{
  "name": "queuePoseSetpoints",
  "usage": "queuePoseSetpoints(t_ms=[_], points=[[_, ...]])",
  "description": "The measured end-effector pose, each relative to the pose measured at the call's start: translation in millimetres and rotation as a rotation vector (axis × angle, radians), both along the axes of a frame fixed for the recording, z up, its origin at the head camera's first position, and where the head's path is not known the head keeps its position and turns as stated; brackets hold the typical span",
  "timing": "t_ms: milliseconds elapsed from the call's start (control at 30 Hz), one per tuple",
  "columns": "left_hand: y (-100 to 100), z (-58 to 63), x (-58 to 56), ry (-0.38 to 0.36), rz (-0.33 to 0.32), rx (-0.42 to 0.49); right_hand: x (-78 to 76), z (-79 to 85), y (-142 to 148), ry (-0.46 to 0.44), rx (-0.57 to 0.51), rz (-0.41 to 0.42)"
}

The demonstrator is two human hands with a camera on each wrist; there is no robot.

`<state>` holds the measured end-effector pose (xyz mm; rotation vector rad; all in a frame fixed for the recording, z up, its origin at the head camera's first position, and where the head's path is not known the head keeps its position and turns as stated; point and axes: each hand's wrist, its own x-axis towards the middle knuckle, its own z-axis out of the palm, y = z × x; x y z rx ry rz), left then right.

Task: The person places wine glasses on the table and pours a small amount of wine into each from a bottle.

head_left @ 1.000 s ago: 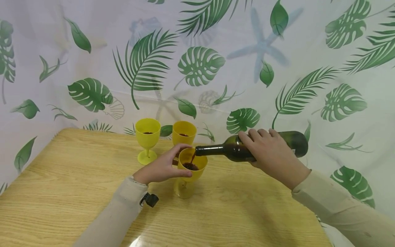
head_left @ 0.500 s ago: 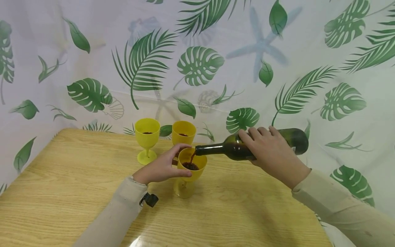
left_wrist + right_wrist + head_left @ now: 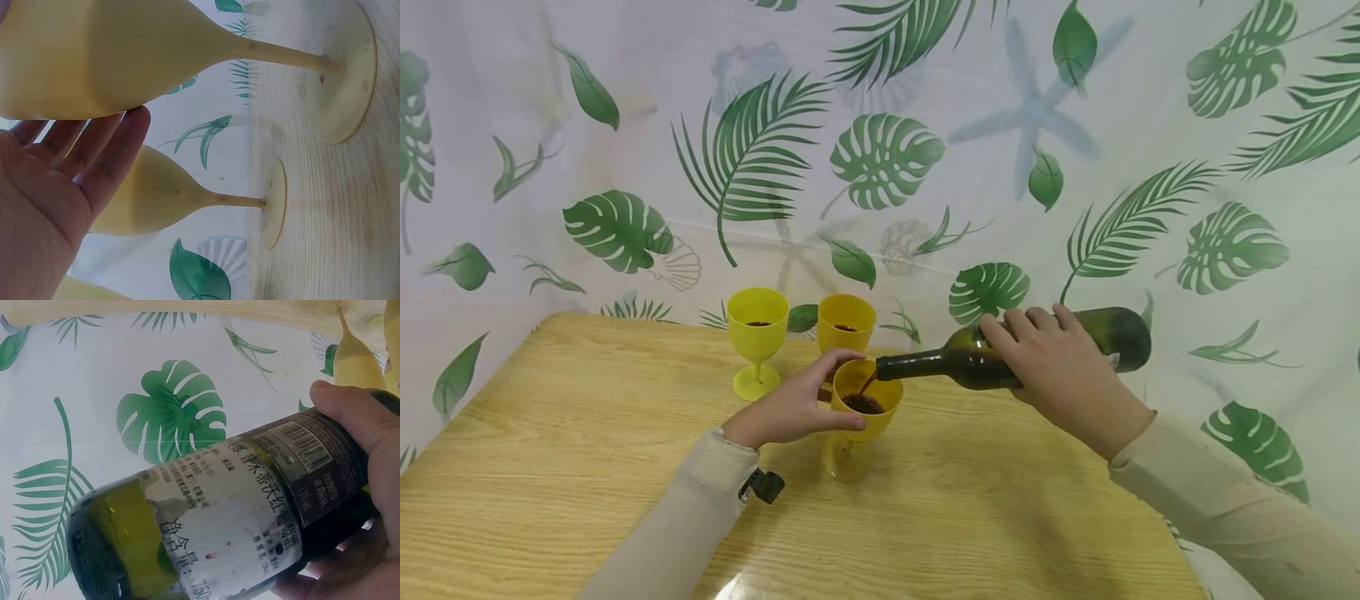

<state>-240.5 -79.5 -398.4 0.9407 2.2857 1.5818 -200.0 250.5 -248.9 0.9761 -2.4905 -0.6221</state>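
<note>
A dark green wine bottle (image 3: 977,358) lies almost level in my right hand (image 3: 1060,375), which grips it round the body. Its neck is over the rim of a yellow goblet (image 3: 880,423), and a thin dark red stream runs into the wine (image 3: 863,403) in the cup. My left hand (image 3: 797,404) holds this goblet by the bowl, thumb on the near side and fingers on the far side. The left wrist view shows the goblet's foot (image 3: 344,81) on the table. In the right wrist view a torn white label (image 3: 219,519) covers the bottle's side.
Two more yellow goblets stand behind, the left one (image 3: 758,333) and the right one (image 3: 847,317), each with some dark liquid. Beneath them is a wooden table (image 3: 587,433). A leaf-patterned curtain (image 3: 880,167) hangs along the table's back edge.
The base end of the bottle has risen slightly. Red liquid keeps running into the held goblet, and the left hand stays where it was.
</note>
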Motion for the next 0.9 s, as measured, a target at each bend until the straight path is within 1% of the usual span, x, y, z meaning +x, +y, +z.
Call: queuePoseSetpoints(t_ms=[433,900], points=[[0.1,-0.6,-0.7,-0.001,-0.003,0.004,-0.8,3.9,-2.0,0.019,-0.010,0.020],[-0.6,-1.4,-1.7,-0.001,-0.008,0.002,-0.8,6.7,-2.3,0.018,0.001,0.000]])
